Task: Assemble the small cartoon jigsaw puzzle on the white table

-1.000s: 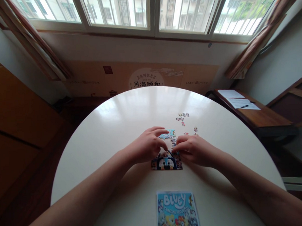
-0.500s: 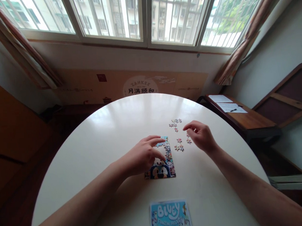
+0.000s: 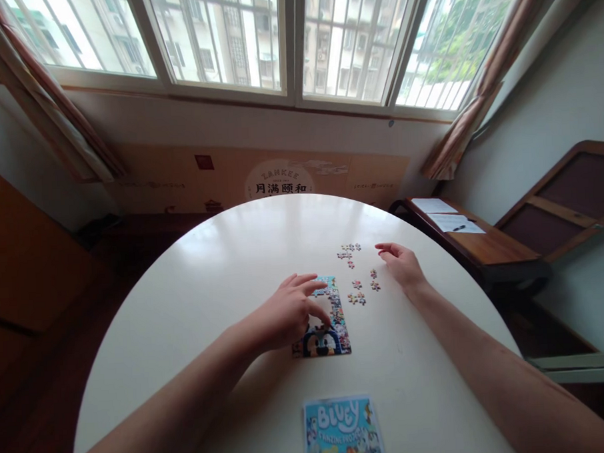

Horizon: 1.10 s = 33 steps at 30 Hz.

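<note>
A partly assembled jigsaw puzzle [image 3: 340, 321] lies on the white round table [image 3: 223, 256], with a dark blue cartoon dog's face along its near edge and a bare gap in its middle. My left hand [image 3: 290, 310] rests over the puzzle's left side, fingers spread, hiding part of it. To the right, my right hand [image 3: 402, 267] hovers just beyond the loose puzzle pieces [image 3: 356, 297], its index finger stretched leftward and nothing visible in it. More loose pieces [image 3: 350, 248] form a small cluster farther back, and a few others [image 3: 374, 280] lie closer to that hand.
Near the table's front edge lies a blue "Bluey" picture sheet [image 3: 343, 432]. A wooden side bench [image 3: 503, 248] with papers [image 3: 454, 222] and a pen stands at the right. Behind the table are a printed cardboard panel [image 3: 169, 172] and barred windows.
My right hand has shifted slightly right, away from the loose pieces, uncovering those beside it, and its index finger has straightened. My left hand stays over the puzzle. The camera view has tilted a little.
</note>
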{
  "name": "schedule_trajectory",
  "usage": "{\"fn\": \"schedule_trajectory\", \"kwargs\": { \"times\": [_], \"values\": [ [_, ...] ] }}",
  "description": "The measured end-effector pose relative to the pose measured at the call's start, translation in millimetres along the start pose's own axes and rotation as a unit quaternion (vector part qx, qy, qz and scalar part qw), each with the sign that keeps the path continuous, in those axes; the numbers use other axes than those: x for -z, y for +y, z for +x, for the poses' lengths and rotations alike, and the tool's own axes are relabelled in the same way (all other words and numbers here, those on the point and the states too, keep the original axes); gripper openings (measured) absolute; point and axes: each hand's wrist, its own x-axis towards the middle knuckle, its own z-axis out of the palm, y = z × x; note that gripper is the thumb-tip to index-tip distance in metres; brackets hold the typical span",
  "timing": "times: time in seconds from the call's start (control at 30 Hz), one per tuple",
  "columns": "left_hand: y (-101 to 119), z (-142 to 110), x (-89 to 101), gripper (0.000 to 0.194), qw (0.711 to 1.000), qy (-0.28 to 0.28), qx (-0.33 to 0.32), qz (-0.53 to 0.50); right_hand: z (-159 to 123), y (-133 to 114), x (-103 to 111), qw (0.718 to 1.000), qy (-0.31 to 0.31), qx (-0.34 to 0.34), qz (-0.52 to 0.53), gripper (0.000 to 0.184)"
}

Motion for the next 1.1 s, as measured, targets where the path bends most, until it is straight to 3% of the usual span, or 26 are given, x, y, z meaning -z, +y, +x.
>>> {"fn": "schedule_trajectory", "kwargs": {
  "times": [0.1,0.2,0.33,0.43,0.6,0.8,0.97,1.1],
  "values": [
    [1,-1,1.1,0.057,0.998,0.048,-0.048,-0.006,4,-5,-4,0.997,-0.037,0.002,-0.071,0.045],
    [-1,-2,6.8,0.047,0.983,0.157,-0.097,-0.021,11,-15,-9,0.986,-0.072,0.014,-0.153,0.044],
    [-12,-5,16.6,0.04,0.954,0.29,-0.074,-0.028,25,-29,-12,0.967,-0.1,0.025,-0.232,0.048],
    [-22,-8,20.5,0.039,0.941,0.335,-0.039,-0.03,37,-34,-11,0.957,-0.128,0.035,-0.258,0.045],
    [-26,-8,20.5,0.038,0.937,0.348,-0.015,-0.035,56,-40,-7,0.947,-0.195,0.019,-0.253,0.03],
    [-27,-9,17.1,0.037,0.938,0.342,-0.006,-0.049,69,-50,-14,0.941,-0.254,-0.083,-0.208,0.026],
    [-28,-8,17.6,0.037,0.938,0.341,0.011,-0.061,64,-54,-6,0.948,-0.257,-0.126,-0.137,0.022],
    [-27,-8,21.2,0.036,0.948,0.308,0.022,-0.073,47,-65,9,0.958,-0.259,-0.105,-0.058,0.02]
  ]
}}
